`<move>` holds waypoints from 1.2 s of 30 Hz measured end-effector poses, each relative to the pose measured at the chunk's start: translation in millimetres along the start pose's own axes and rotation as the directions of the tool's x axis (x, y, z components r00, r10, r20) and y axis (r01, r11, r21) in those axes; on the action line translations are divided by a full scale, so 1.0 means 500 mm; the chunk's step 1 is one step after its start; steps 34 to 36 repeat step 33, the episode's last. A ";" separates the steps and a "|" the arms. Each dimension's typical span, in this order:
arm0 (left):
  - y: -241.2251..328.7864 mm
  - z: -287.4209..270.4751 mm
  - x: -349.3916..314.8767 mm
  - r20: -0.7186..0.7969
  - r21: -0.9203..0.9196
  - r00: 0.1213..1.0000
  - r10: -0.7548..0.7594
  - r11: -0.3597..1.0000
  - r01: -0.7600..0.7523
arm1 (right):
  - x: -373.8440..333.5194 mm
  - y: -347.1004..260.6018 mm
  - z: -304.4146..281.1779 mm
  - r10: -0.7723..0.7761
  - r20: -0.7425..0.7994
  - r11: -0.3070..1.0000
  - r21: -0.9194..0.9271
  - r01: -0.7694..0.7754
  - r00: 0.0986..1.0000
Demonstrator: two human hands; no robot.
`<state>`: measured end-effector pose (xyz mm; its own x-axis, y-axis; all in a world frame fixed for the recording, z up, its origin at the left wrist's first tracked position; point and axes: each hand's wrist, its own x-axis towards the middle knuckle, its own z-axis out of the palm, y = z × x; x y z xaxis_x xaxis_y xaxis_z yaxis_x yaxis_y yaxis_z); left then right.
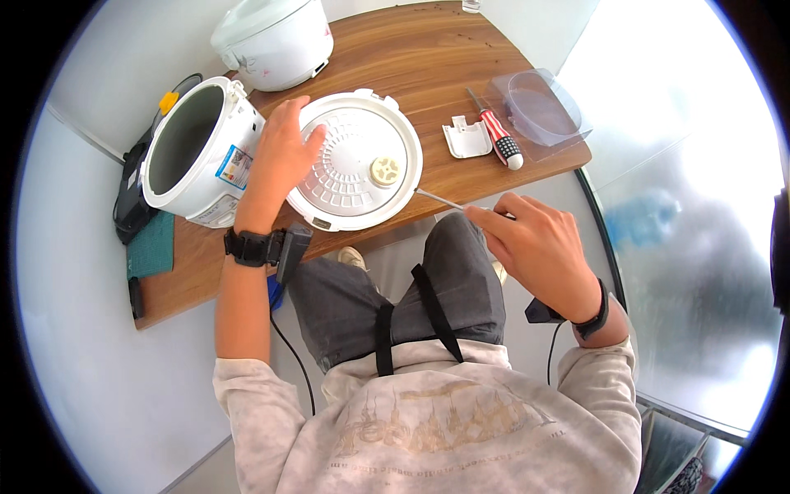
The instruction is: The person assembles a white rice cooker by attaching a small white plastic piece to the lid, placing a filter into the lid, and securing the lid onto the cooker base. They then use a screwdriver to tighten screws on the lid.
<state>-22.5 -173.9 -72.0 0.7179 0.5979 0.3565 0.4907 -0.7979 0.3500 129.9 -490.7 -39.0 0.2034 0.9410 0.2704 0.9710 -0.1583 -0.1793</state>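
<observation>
A round white rice cooker lid (350, 156) lies inner side up near the table's front edge, a cream round cap (384, 171) set in it. My left hand (282, 156) grips its left rim, thumb resting on the inner face. In my right hand (531, 239) is a screwdriver (440, 199); its thin metal shaft points left and the tip meets the lid's right rim. The fingers hide its handle. Left of the lid, an open white rice cooker body (243, 132) leans on its side, mouth toward the left.
Another white rice cooker (284, 53) stands at the back left. Right of the lid lie a small white plastic cover (469, 142), a screwdriver with striped handle (499, 136) and a clear plastic container (541, 103). A green mat (155, 247) covers the table's left end.
</observation>
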 end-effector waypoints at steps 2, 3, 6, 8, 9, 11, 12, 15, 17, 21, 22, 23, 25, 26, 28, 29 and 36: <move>-0.012 0.005 0.013 0.013 0.011 0.998 -0.059 0.998 0.059 | 0.000 0.001 0.005 0.000 -0.012 1.000 0.013 0.000 1.000; -0.019 0.009 0.020 0.038 0.018 0.996 -0.083 0.996 0.082 | 0.000 0.002 0.008 -0.001 -0.017 1.000 0.021 0.001 1.000; -0.029 0.021 0.027 0.063 0.030 0.986 -0.157 0.987 0.155 | -0.001 0.011 0.010 -0.021 0.046 0.999 0.028 0.019 0.999; -0.030 0.025 0.026 0.121 0.023 0.971 -0.206 0.979 0.204 | -0.001 0.012 0.012 -0.035 0.051 0.999 0.031 0.033 0.998; -0.031 0.029 0.026 0.151 0.020 0.962 -0.229 0.973 0.229 | -0.001 0.012 0.013 -0.041 0.054 0.999 0.031 0.039 0.998; -0.041 0.034 0.021 0.130 0.014 0.973 -0.190 0.982 0.189 | 0.000 0.011 0.014 -0.041 0.048 0.999 0.033 0.040 0.998; -0.045 0.035 0.020 0.119 0.012 0.978 -0.169 0.986 0.169 | 0.000 0.011 0.014 -0.041 0.044 0.999 0.034 0.040 0.998; -0.041 0.026 0.020 0.148 -0.063 0.977 -0.155 0.984 0.166 | 0.004 0.013 0.014 -0.050 0.056 0.999 0.012 0.050 0.997; -0.054 0.027 0.025 0.153 -0.084 0.973 -0.174 0.979 0.188 | 0.012 0.018 0.013 -0.091 0.043 0.996 0.000 0.091 0.995; -0.067 0.033 0.022 0.144 -0.150 0.970 -0.198 0.964 0.219 | 0.020 0.024 0.018 -0.102 0.031 0.994 -0.046 0.103 0.994; -0.068 0.034 0.022 0.147 -0.154 0.969 -0.197 0.963 0.219 | 0.024 0.025 0.017 -0.124 0.041 0.991 -0.054 0.126 0.991; -0.067 0.035 0.022 0.151 -0.158 0.969 -0.197 0.963 0.220 | 0.028 0.027 0.016 -0.146 0.051 0.987 -0.060 0.149 0.988; -0.064 0.036 0.019 0.153 -0.161 0.968 -0.198 0.962 0.222 | 0.037 0.031 0.019 -0.147 0.044 0.987 -0.061 0.150 0.988; -0.061 0.033 0.015 0.149 -0.158 0.968 -0.201 0.962 0.224 | 0.044 0.033 0.026 -0.130 0.025 0.990 -0.053 0.132 0.991; -0.061 0.029 0.012 0.148 -0.160 0.967 -0.207 0.960 0.230 | 0.053 0.031 0.029 -0.031 0.127 0.998 -0.057 0.038 0.991; -0.063 0.031 0.012 0.150 -0.167 0.967 -0.208 0.958 0.232 | 0.056 0.029 0.023 0.055 0.245 0.996 -0.081 -0.036 0.968; -0.060 0.030 0.013 0.194 -0.180 0.945 -0.262 0.938 0.297 | 0.045 0.034 0.035 0.183 0.356 0.982 -0.101 -0.157 0.916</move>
